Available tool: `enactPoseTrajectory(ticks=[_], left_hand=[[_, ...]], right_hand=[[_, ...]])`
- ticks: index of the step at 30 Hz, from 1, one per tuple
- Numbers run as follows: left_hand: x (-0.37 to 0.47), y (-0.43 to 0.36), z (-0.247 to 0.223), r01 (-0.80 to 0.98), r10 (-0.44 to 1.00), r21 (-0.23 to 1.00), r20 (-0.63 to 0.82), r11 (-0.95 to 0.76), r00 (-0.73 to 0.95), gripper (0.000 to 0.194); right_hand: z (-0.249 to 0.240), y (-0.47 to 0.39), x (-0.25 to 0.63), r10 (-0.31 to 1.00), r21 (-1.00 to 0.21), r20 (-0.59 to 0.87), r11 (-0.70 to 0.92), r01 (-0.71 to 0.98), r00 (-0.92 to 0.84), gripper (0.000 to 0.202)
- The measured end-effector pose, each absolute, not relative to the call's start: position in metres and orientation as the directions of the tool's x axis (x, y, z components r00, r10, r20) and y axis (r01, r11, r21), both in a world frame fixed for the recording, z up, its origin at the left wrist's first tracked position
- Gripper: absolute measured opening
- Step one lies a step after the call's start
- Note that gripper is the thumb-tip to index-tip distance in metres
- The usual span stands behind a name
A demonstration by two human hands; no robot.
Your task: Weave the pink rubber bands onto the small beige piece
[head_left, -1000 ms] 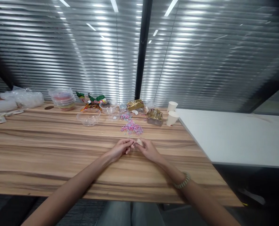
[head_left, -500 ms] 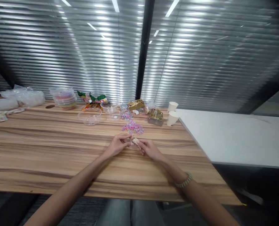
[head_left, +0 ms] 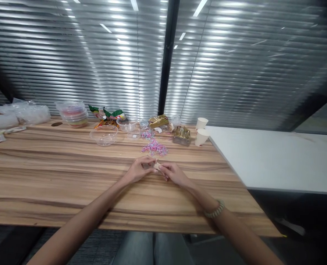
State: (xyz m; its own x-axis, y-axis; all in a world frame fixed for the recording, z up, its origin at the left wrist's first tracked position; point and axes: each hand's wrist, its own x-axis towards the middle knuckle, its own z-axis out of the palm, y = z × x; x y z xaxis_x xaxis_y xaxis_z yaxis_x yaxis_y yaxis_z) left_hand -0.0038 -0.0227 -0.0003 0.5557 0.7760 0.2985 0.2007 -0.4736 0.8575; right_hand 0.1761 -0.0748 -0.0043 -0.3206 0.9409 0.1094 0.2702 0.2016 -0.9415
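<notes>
No writing can be read on anything here. The left hand [head_left: 139,171] and the right hand [head_left: 173,174] meet fingertip to fingertip over the wooden table [head_left: 55,176], both pinching one small pale piece [head_left: 157,166] between them; what it is cannot be told. Just beyond it lies a pile of pink loops [head_left: 154,148]. Left of that pile stands a clear bowl [head_left: 104,135], right of it two paper cups [head_left: 201,131], nothing blocking the hands.

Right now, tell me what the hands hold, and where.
Both the left hand and right hand pinch a small pale piece between their fingertips; what it is cannot be told.
</notes>
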Motion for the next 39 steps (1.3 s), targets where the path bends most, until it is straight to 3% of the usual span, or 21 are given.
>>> enactPoseTrajectory(ticks=[5, 12, 16, 20, 26, 32, 39], left_hand=[[-0.001, -0.028, 0.003, 0.192, 0.714, 0.841, 0.284, -0.506, 0.640, 0.030], [0.004, -0.037, 0.014, 0.200, 0.687, 0.866, 0.202, -0.458, 0.698, 0.031], [0.005, -0.041, 0.015, 0.222, 0.729, 0.830, 0.283, -0.512, 0.624, 0.021], [0.005, -0.050, 0.021, 0.130, 0.668, 0.822, 0.347, -0.555, 0.658, 0.018], [0.007, -0.054, 0.023, 0.031, 0.733, 0.953, 0.210, -0.301, 0.647, 0.025], [0.013, -0.045, 0.010, -0.055, 0.739, 0.996, 0.093, -0.076, 0.668, 0.025], [0.014, -0.041, 0.000, -0.192, 0.695, 0.903, -0.146, 0.385, 0.704, 0.018]], right_hand=[[0.002, -0.079, 0.174, 0.922, -0.933, 0.110, 0.225, 0.282, -0.372, 0.043], [-0.011, -0.065, 0.176, 0.987, -0.989, 0.146, 0.143, -0.047, -0.065, 0.039], [-0.014, -0.063, 0.178, 0.999, -0.978, 0.025, 0.033, -0.204, 0.045, 0.038], [-0.011, -0.066, 0.174, 0.999, -0.983, 0.000, 0.010, -0.185, 0.055, 0.037], [-0.007, -0.069, 0.167, 0.999, -0.988, 0.040, 0.045, -0.151, 0.036, 0.040], [-0.007, -0.072, 0.163, 0.988, -0.980, 0.137, 0.146, -0.137, 0.074, 0.038], [-0.005, -0.077, 0.159, 0.983, -0.988, 0.138, 0.145, -0.058, 0.120, 0.036]])
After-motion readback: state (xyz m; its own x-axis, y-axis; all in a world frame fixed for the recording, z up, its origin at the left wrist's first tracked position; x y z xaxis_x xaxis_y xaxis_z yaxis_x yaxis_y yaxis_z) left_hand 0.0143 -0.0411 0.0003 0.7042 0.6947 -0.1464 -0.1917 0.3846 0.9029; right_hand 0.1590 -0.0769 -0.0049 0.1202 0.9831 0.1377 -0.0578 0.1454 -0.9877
